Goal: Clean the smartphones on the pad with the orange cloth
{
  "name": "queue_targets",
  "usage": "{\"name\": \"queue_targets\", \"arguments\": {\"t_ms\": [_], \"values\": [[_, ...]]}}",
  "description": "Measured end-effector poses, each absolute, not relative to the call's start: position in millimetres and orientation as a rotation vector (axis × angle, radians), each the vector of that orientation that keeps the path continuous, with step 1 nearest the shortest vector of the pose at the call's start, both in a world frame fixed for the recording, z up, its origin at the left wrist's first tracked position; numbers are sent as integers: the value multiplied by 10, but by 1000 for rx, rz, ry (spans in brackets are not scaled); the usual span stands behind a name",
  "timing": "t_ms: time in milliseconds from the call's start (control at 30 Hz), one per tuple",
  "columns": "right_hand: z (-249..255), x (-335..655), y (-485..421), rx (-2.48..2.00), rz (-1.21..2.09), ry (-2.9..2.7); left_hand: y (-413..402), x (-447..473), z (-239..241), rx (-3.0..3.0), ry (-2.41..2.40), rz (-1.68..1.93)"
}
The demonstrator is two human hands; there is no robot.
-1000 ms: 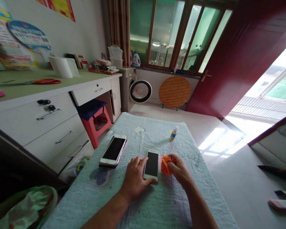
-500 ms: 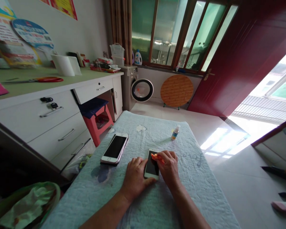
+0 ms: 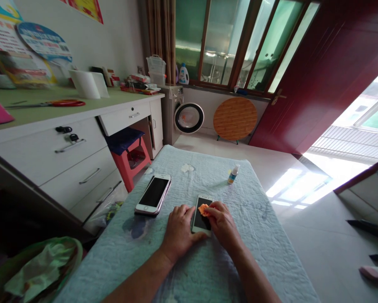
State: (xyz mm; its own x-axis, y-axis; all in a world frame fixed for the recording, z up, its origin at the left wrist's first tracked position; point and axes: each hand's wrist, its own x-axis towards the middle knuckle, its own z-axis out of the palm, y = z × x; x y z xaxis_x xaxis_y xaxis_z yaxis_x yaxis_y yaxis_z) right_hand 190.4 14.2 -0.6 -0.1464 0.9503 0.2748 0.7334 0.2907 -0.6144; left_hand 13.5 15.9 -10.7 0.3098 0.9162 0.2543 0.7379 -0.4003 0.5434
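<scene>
A white smartphone (image 3: 199, 223) with a dark screen lies face up on the cloth-covered table (image 3: 189, 273). My left hand (image 3: 180, 227) grips its left and lower edges, the thumb along the bottom. Pinched in the fingers of my right hand (image 3: 222, 223) is a small orange cloth (image 3: 203, 209), pressed on the screen's upper part. To the left lies a second, larger white smartphone (image 3: 154, 193), face up, with something thin under it. Beyond my right hand a small spray bottle (image 3: 233, 174) stands upright.
A desk with drawers (image 3: 72, 155) runs along the left, holding a paper roll (image 3: 84, 84) and red-handled scissors (image 3: 67, 103). A red stool (image 3: 133, 162) stands beside it. At the lower left is a green bin (image 3: 77, 248). A washing machine (image 3: 171, 113) has its door open.
My right hand has shifted slightly left over the screen with the orange cloth, which now shows more spread out. My left hand stays at the phone's edge. The whole view has moved slightly.
</scene>
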Motion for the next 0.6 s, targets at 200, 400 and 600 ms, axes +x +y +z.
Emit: {"name": "queue_targets", "arguments": {"t_ms": [200,400,600], "values": [[67,1920,100,-1394,484,-2025,164,132,-101,2268,1474,786],[112,1909,62,-1353,561,-2079,159,143,-67,2264,1473,762],[-31,1950,223,-1498,436,-1904,150,142,-51,2286,1406,735]]}}
